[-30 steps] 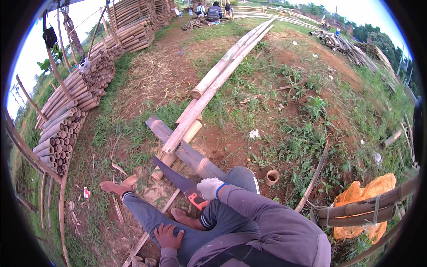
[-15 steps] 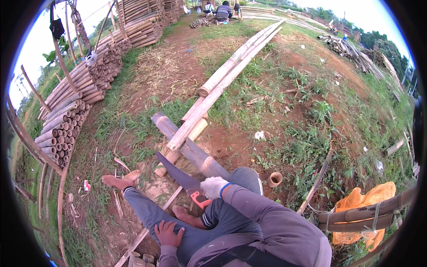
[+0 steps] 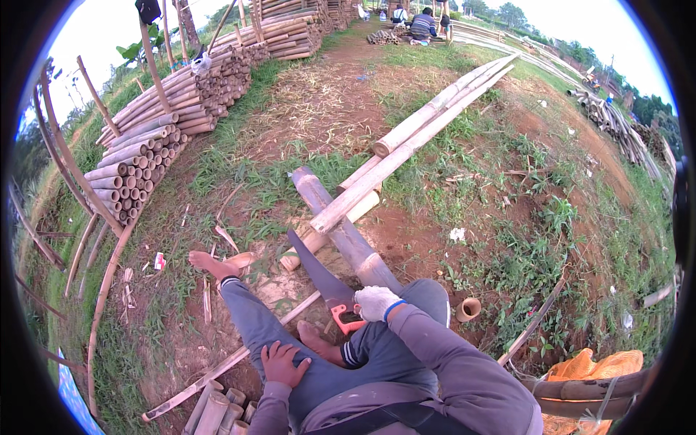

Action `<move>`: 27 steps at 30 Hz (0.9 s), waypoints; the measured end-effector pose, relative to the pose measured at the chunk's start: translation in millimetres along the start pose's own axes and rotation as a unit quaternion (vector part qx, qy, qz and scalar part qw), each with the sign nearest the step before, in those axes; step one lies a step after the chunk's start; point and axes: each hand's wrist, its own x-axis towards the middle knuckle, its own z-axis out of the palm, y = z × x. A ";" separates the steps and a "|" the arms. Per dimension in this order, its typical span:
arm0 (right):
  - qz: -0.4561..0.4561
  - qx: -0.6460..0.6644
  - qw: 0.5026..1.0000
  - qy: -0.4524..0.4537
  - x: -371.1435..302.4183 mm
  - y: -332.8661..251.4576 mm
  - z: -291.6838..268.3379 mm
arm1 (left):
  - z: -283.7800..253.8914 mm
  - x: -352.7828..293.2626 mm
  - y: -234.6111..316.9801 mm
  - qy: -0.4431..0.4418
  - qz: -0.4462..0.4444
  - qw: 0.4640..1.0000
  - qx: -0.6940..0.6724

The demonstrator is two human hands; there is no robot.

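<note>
My right hand (image 3: 377, 303), in a white work glove, is closed around the orange handle of a handsaw (image 3: 319, 274). The dark blade slants up and away to the left, in front of my bent right knee. Bare and with fingers spread, my left hand (image 3: 285, 362) lies on my left thigh. Beyond the saw tip, a long pale bamboo pole (image 3: 406, 159) rests across a thick grey bamboo log (image 3: 339, 225). The near end of the pole is apart from the blade. A paler bamboo piece (image 3: 293, 259) lies under them on the soil.
Stacked bamboo poles (image 3: 138, 170) rise on the left. Short cut bamboo pieces (image 3: 217, 412) lie by my left side. To the right are a bamboo ring (image 3: 468, 310) and an orange net sack (image 3: 591, 365) behind a bamboo rail (image 3: 587, 395). People (image 3: 423, 27) crouch far ahead.
The whole view has swung left, so the scene sits farther right and slightly lower. My hands keep the same hold and rest, and the saw has barely moved relative to my knee.
</note>
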 end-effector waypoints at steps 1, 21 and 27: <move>0.001 0.002 1.000 0.001 0.0 0.1 -0.1 | -0.4 0.1 1.2 -0.003 -0.004 1.000 0.002; -0.104 -0.073 0.992 -0.012 -35.6 -34.9 -36.2 | 1.8 6.2 0.1 -0.064 0.018 0.998 -0.019; -0.110 0.003 0.994 -0.013 -40.2 -44.4 -4.8 | -14.5 7.2 9.2 -0.040 0.039 0.998 0.015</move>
